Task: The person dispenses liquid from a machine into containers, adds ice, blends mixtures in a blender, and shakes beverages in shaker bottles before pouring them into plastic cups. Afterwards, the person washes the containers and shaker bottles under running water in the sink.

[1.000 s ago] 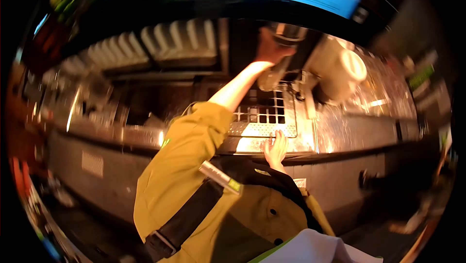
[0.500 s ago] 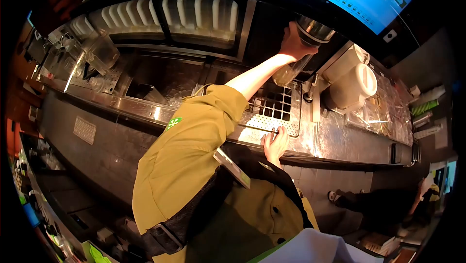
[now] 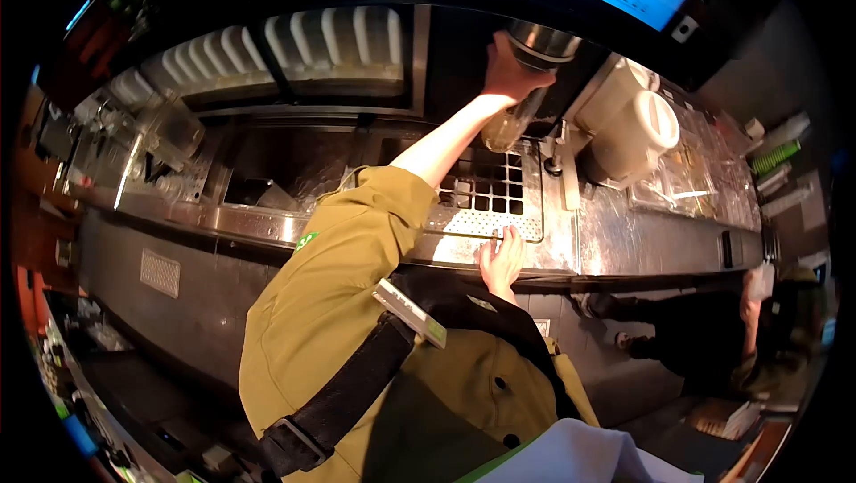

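Left grip (image 3: pixel 514 75) wrapped round metal-banded vessel (image 3: pixel 546 43), upper centre, long axis slanting down-left; right grip (image 3: pixel 502 262) farther, spread, empty, at desk (image 3: pixel 615 242) edge.

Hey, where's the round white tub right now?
Toward the right of the head view, the white tub sits on the counter, right of the drain tray and beyond the right hand.

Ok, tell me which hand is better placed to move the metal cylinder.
Left, likely: the left hand is at the metal cylinder, seemingly gripping it, while the right hand rests near the front of the counter.
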